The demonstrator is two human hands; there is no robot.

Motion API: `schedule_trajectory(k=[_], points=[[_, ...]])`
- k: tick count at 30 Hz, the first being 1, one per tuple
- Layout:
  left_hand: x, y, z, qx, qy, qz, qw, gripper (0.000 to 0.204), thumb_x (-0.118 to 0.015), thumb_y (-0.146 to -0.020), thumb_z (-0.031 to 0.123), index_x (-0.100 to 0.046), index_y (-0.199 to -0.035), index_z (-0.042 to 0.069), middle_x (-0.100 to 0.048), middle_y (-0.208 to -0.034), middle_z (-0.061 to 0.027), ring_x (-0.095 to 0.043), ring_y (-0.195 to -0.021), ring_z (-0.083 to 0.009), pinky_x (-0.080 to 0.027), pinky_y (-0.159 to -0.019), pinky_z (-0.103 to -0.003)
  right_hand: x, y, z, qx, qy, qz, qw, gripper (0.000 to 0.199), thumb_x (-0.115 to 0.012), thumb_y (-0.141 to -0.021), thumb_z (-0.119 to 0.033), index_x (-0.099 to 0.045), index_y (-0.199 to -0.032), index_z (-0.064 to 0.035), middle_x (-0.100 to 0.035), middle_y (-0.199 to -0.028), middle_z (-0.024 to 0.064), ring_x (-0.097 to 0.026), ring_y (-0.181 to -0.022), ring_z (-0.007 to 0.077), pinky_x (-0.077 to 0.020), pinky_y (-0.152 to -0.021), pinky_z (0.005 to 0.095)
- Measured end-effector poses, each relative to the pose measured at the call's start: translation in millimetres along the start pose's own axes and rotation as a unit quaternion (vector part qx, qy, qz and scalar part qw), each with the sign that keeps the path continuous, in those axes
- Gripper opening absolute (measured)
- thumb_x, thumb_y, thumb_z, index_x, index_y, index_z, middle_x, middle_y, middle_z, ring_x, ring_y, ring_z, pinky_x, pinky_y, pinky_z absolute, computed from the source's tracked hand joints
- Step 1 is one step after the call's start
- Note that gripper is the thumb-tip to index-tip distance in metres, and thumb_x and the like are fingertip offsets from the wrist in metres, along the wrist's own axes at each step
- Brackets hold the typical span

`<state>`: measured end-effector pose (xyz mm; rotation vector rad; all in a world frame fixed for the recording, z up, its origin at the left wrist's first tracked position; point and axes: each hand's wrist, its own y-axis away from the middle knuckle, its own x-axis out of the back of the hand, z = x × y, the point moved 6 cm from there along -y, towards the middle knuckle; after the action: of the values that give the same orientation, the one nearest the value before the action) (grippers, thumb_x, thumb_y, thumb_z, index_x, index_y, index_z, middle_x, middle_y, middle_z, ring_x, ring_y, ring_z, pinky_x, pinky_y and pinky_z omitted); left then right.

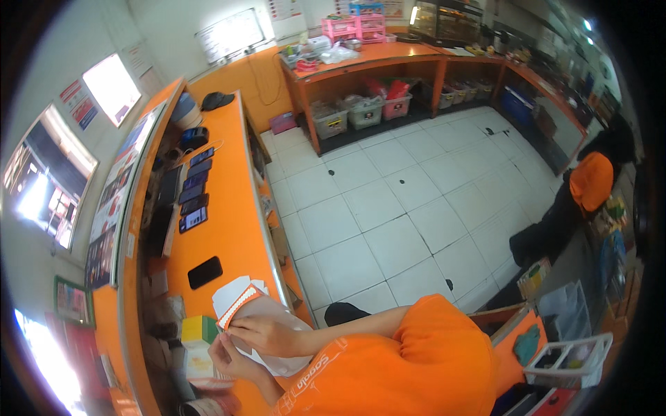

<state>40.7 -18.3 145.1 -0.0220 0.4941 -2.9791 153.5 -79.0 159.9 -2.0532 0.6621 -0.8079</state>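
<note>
My right hand (267,337) reaches over the orange counter (223,256), its fingers pinched on the edge of a paper piece (239,307) with an orange border and a white scalloped trim. Right beside it, my left hand (231,358) has its fingertips pressed together at the same paper's lower corner. Whether the paper is a bag or a folded sheet, I cannot make out. White paper sheets (227,295) lie under and behind it, partly covered by my right forearm. A black phone (205,272) rests on the counter just beyond the sheets.
Several phones (193,219) lie in a row farther along the counter, with a black cap (217,100) at its end. A yellow-green box (199,331) stands near my left hand. Storage bins (365,112) sit under the back counter. At right is a person in dark trousers (544,239).
</note>
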Motion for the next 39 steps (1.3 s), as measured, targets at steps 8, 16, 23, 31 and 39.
schedule_trajectory(k=[8, 16, 23, 31, 39], points=[[-34, -2, -3, -0.036, -0.010, -0.075, 0.996, 0.010, -0.065, -0.092, 0.009, -0.059, -0.093, 0.000, -0.059, -0.087, -0.0052, -0.053, -0.081, -0.0143, -0.045, -0.074, -0.028, 14, 2, 21, -0.084, -0.045, 0.047, 0.994, 0.036, -0.064, -0.087, -0.006, -0.058, -0.120, 0.0038, -0.065, -0.113, 0.0165, -0.065, -0.099, 0.0299, -0.0546, -0.082, 0.0354], [-39, -1, -4, -0.042, 0.018, -0.115, 0.992, 0.012, -0.066, -0.091, 0.007, -0.058, -0.096, 0.001, -0.057, -0.090, -0.0050, -0.053, -0.086, -0.0143, -0.045, -0.076, -0.027, 37, -14, 32, -0.073, -0.014, -0.013, 0.997, 0.018, -0.067, -0.083, -0.009, -0.063, -0.100, -0.0025, -0.064, -0.098, 0.0079, -0.064, -0.087, 0.0234, -0.0536, -0.074, 0.0321], [-32, 1, 0, -0.036, 0.024, -0.080, 0.996, 0.011, -0.066, -0.090, 0.006, -0.058, -0.097, 0.000, -0.059, -0.091, -0.0055, -0.054, -0.084, -0.0142, -0.047, -0.076, -0.027, 44, -16, 10, 0.014, 0.050, 0.000, 0.999, 0.024, -0.068, -0.080, -0.005, -0.064, -0.103, -0.0008, -0.066, -0.103, 0.0087, -0.065, -0.093, 0.0226, -0.0537, -0.077, 0.0318], [-27, 1, 1, -0.051, 0.030, -0.073, 0.996, 0.010, -0.064, -0.092, 0.005, -0.057, -0.097, 0.000, -0.057, -0.092, -0.0051, -0.054, -0.087, -0.0145, -0.048, -0.077, -0.028, 41, -11, 20, -0.121, -0.098, -0.021, 0.988, 0.015, -0.067, -0.082, -0.006, -0.067, -0.097, -0.0032, -0.068, -0.098, 0.0068, -0.065, -0.091, 0.0208, -0.0512, -0.078, 0.0307], [-22, 10, 11, -0.124, 0.059, -0.115, 0.984, 0.009, -0.064, -0.092, 0.005, -0.056, -0.091, 0.001, -0.059, -0.093, -0.0057, -0.056, -0.085, -0.0137, -0.048, -0.077, -0.028, 55, -19, 14, -0.138, -0.131, -0.033, 0.981, 0.010, -0.069, -0.083, -0.010, -0.069, -0.092, -0.0054, -0.068, -0.088, 0.0041, -0.064, -0.079, 0.0208, -0.0491, -0.070, 0.0298]])
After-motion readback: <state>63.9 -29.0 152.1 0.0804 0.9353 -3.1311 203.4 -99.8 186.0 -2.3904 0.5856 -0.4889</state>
